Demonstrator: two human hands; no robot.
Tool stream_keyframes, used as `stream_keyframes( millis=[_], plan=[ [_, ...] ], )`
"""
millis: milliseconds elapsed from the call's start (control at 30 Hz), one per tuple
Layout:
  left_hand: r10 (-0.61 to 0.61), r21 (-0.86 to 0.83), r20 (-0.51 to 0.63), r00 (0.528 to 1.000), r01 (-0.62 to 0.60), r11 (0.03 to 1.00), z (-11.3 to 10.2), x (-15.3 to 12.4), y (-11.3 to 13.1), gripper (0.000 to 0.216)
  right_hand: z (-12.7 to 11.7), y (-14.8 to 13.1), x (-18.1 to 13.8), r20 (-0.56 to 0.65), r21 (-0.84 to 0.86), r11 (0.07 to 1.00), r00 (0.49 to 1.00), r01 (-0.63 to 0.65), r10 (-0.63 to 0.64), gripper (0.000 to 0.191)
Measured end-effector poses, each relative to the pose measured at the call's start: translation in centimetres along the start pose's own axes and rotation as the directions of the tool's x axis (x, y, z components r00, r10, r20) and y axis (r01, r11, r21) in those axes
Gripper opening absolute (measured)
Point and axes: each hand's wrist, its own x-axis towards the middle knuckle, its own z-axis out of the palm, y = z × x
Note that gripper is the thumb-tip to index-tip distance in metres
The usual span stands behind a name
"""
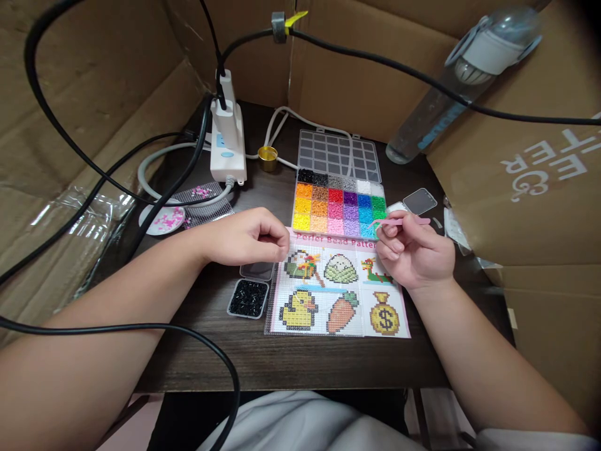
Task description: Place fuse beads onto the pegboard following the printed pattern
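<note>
My right hand (413, 250) is closed on pink tweezers (399, 221), whose tips point left over the blue beads of the bead box (339, 203). My left hand (248, 237) rests with its fingers curled together at the top left corner of the pattern sheet (338, 291); what they pinch, if anything, is too small to see. The sheet shows a duck, a carrot, a money bag and other pictures, with a clear pegboard laid over its left part. A small open case of black beads (248, 298) lies just below my left hand.
A white power strip (228, 134) with thick black and grey cables stands at the back left. Beside it are a gold cap (268, 158), a round plate with pink beads (164, 220) and a pegboard. A tall bottle (451, 88) leans at the back right. Cardboard walls surround the dark table.
</note>
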Motion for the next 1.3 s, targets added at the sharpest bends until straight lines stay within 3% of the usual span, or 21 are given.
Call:
stream_keyframes(
  millis=[233, 400, 500, 567, 767, 1167, 1300],
  plan=[
    [0.006, -0.014, -0.011, 1.0, -0.006, 1.0, 0.0, 0.0, 0.1, 0.021, 0.5, 1.3, -0.3, 0.058, -0.231, 0.959, 0.986, 0.167, -0.158, 0.021],
    [0.001, -0.005, -0.006, 1.0, -0.001, 1.0, 0.1, 0.1, 0.1, 0.021, 3.3, 2.3, -0.7, 0.239, -0.535, 0.751, 0.922, 0.386, -0.303, 0.009],
    [0.0, 0.001, -0.006, 1.0, 0.0, 1.0, 0.2, 0.1, 0.1, 0.02, 4.6, 2.7, -1.1, 0.31, -0.611, 0.634, 0.88, 0.475, -0.361, 0.011],
    [0.005, 0.002, -0.011, 1.0, -0.005, 1.0, 0.2, 0.0, 0.2, 0.019, 4.8, 3.0, -1.3, 0.315, -0.632, 0.602, 0.872, 0.487, -0.375, 0.012],
    [0.005, -0.02, -0.008, 1.0, -0.005, 1.0, 0.2, 0.0, 0.2, 0.017, 3.8, 3.6, -1.2, 0.176, -0.597, 0.708, 0.923, 0.377, -0.343, 0.008],
    [0.041, -0.054, -0.009, 0.999, -0.041, 0.998, 0.1, -0.1, 0.3, 0.017, 2.7, 2.8, -1.5, 0.261, -0.65, 0.612, 0.889, 0.45, -0.377, 0.009],
    [0.066, -0.056, -0.001, 0.998, -0.066, 0.996, 0.0, -0.1, 0.3, 0.02, 1.9, 2.6, -1.4, 0.123, -0.592, 0.748, 0.951, 0.298, -0.282, 0.006]
  ],
)
